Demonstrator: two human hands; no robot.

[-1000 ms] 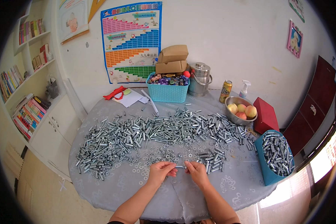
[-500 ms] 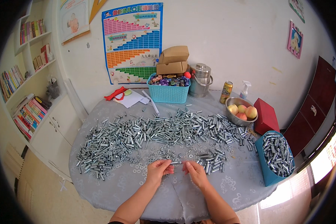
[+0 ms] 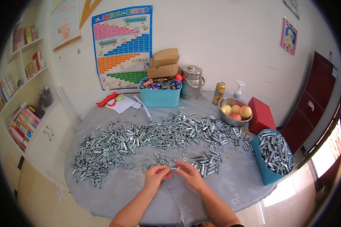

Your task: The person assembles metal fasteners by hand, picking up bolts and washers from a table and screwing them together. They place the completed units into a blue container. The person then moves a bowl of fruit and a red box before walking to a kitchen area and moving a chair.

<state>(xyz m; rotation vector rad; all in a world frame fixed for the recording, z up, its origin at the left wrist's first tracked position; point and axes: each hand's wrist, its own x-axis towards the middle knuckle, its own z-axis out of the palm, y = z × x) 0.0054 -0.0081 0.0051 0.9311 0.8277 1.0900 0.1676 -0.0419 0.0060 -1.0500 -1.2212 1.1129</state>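
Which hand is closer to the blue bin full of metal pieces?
Right. The right hand is left of the blue bin; the left hand is farther left, beyond the right.

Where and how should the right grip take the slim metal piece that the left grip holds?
Probably by its right end, coming from the right with a light pinch: the slim metal piece lies roughly level, its left end held by the left grip, its other end pointing toward the right grip.

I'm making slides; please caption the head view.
Bare left hand holding a slim silvery metal piece, bare right hand close by, before heaped silvery metal fasteners.
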